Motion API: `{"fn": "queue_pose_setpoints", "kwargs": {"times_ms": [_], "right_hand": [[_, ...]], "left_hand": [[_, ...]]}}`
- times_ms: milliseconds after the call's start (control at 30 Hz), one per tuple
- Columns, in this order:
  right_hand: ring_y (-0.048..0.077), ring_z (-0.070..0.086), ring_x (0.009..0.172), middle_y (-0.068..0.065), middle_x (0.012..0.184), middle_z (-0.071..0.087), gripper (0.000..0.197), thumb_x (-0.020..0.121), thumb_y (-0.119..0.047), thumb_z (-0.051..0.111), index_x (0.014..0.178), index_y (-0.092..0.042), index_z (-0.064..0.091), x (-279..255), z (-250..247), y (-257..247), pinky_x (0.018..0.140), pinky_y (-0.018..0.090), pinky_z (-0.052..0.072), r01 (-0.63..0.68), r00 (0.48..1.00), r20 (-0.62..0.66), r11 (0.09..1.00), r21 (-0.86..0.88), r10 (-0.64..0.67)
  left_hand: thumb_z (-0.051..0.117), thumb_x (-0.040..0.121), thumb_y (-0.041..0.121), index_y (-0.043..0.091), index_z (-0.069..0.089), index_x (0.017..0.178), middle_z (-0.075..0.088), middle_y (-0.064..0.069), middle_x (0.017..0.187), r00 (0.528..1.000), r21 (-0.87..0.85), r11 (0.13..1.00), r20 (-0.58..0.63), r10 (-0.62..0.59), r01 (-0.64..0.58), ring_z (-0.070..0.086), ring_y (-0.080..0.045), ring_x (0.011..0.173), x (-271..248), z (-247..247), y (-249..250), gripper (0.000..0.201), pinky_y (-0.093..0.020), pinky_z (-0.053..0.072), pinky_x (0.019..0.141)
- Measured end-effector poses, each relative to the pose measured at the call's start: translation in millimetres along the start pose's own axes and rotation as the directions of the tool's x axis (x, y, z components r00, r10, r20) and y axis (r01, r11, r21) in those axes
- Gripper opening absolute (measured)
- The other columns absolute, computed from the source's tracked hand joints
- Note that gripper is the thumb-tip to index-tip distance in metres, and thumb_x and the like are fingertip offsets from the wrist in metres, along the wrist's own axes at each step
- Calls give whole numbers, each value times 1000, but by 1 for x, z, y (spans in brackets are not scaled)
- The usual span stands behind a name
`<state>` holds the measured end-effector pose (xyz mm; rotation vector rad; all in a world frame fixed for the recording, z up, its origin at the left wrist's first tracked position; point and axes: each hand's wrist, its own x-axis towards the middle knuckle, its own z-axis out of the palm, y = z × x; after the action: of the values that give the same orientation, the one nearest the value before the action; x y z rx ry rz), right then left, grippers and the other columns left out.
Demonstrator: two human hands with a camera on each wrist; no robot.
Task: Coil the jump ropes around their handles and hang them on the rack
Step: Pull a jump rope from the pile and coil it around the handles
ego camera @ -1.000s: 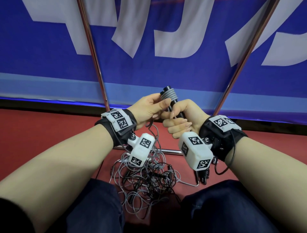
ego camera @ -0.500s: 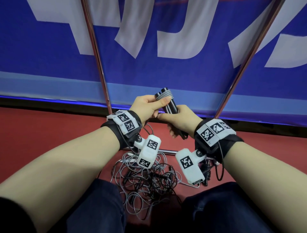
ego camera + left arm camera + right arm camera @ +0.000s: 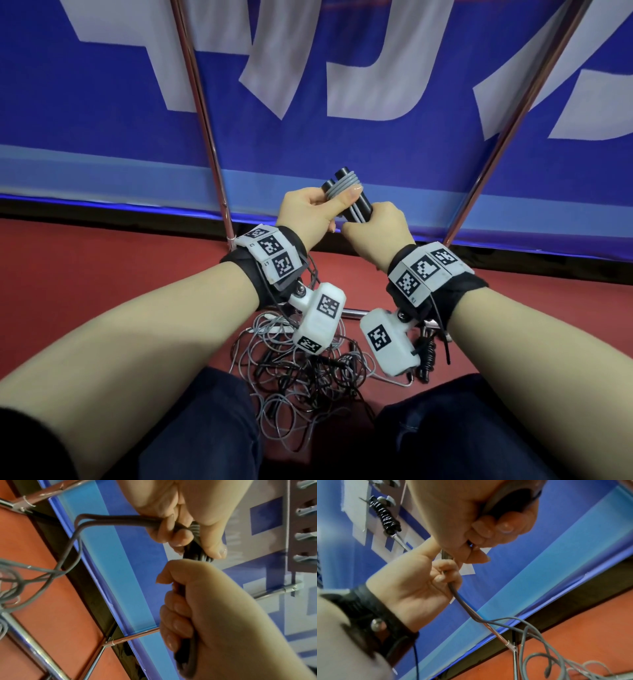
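Observation:
Two black jump-rope handles (image 3: pixel 356 202) are held side by side, tilted up toward the banner, with several turns of grey rope (image 3: pixel 344 183) coiled near their top. My left hand (image 3: pixel 308 212) presses its thumb on the coils, and its fingers (image 3: pixel 171 534) curl round the doubled loose rope (image 3: pixel 111 519). My right hand (image 3: pixel 376 226) grips the lower part of the handles (image 3: pixel 510 505). The loose rope (image 3: pixel 464 605) runs from my left hand (image 3: pixel 433 577) down to the floor.
A tangle of grey and black ropes (image 3: pixel 301 387) lies on the red floor between my knees, with a black handle (image 3: pixel 426 356) beside it. The rack's metal poles (image 3: pixel 202 113) (image 3: pixel 513 120) rise before a blue banner. The hook bar (image 3: pixel 305 536) is above; one coiled rope (image 3: pixel 385 516) hangs there.
Both hands have risen a little. My right wrist has rolled over, so the back of the hand now faces up, and my left thumb has moved onto the coils.

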<state>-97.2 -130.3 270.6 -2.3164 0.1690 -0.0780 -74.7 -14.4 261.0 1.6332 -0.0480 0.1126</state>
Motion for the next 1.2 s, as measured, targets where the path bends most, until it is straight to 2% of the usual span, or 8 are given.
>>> {"fn": "queue_pose_setpoints", "kwargs": {"times_ms": [200,433,667,800,900,967,1067,1200], "right_hand": [[16,37,42,-1,50,41,28,77,-10,59,57,-14,41,-1,-5,1,34,16,29,-5,1000,22,998,59,4],[15,30,37,1,51,36,29,75,-10,60,58,-14,38,-4,-12,0,34,16,27,-16,999,40,992,129,11],[15,21,33,3,40,28,29,75,1,54,56,-11,35,-11,-26,0,39,19,20,-75,972,233,915,397,-22],[12,19,29,1,36,27,33,76,8,50,52,-10,35,-17,-29,5,38,15,17,-92,904,419,915,392,-88],[11,21,25,3,34,29,34,73,9,54,48,-10,40,-19,-27,8,36,11,21,-63,833,543,956,286,-108],[12,24,25,5,33,32,35,64,4,61,41,-14,41,-22,-26,9,35,11,23,5,769,629,985,173,-115],[8,30,28,-7,33,36,42,69,11,64,43,-14,42,-27,-22,11,35,13,23,148,685,725,988,-37,-75],[3,34,38,-12,38,37,35,64,0,70,48,-17,43,-36,-9,17,44,20,28,310,597,801,909,-278,41]], "left_hand": [[63,91,26,13,60,63,51,6,47,973,10,998,224,52,-56,41,-7,42,1,-14,2,30,-15,35,45],[56,93,10,13,61,114,61,2,72,929,1,989,342,141,-150,55,-3,59,7,-25,-2,22,-13,45,70],[59,92,21,24,70,94,48,4,64,887,333,875,417,196,-350,47,-1,59,6,-33,-7,12,-20,37,64],[61,91,14,37,66,91,69,-10,82,875,326,901,472,107,-285,59,-2,70,1,-34,-10,23,-22,47,76],[62,88,4,20,65,101,65,2,77,835,384,863,545,75,-328,54,15,65,-1,-39,-5,21,-8,43,69],[62,85,-5,1,68,92,61,-4,75,814,491,794,581,8,-358,55,-5,71,1,-44,-9,11,-21,42,67],[56,80,-13,-6,70,92,68,-13,87,703,524,673,712,-8,-522,62,-20,83,-1,-50,-14,20,-30,48,76],[54,86,14,2,72,95,72,-12,100,365,292,440,927,90,-849,67,-27,100,-16,-44,-12,23,-35,50,90]]}}
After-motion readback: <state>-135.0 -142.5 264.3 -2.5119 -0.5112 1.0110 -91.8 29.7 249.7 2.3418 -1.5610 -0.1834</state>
